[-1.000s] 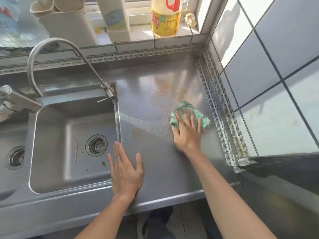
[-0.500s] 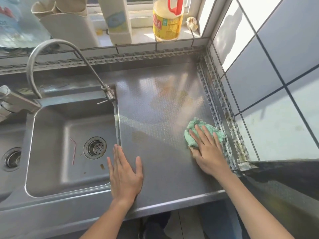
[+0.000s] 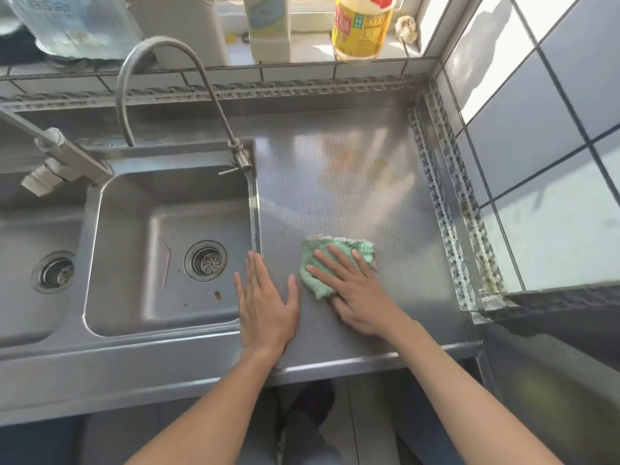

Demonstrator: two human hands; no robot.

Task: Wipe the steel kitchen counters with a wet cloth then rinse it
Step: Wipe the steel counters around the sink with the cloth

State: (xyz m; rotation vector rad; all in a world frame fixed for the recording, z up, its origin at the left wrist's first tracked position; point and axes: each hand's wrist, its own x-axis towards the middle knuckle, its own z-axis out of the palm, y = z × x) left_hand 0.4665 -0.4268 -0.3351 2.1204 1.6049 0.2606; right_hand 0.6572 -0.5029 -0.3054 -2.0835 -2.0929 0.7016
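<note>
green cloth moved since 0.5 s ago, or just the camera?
Yes. The green cloth under the right hand slid left, away from the perforated steel trim on the right wall, toward the sink's edge and the resting left hand.

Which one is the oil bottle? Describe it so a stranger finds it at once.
Start at the window ledge behind the steel counter. The oil bottle stands nearest the right-hand tiled wall. Unlike the white bottle beside it, it is clear with yellow contents and a yellow label.

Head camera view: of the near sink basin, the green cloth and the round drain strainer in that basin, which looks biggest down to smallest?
1. Sink basin
2. Green cloth, partly hidden under the right hand
3. Drain strainer
</note>
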